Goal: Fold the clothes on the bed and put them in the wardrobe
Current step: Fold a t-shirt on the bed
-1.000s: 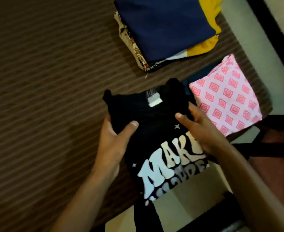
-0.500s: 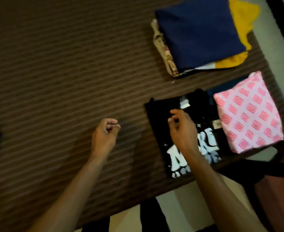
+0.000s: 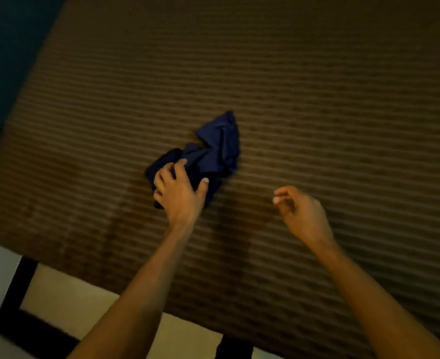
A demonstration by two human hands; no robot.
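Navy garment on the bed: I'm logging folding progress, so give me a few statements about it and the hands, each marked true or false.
1. The navy garment lies crumpled on the striped bedcover. True.
2. The left hand rests on the garment's near end. True.
3. The right hand also holds the garment. False: it hovers apart from it, fingers loosely curled, holding nothing.
4. The garment is neatly folded. False: it is bunched and unfolded.
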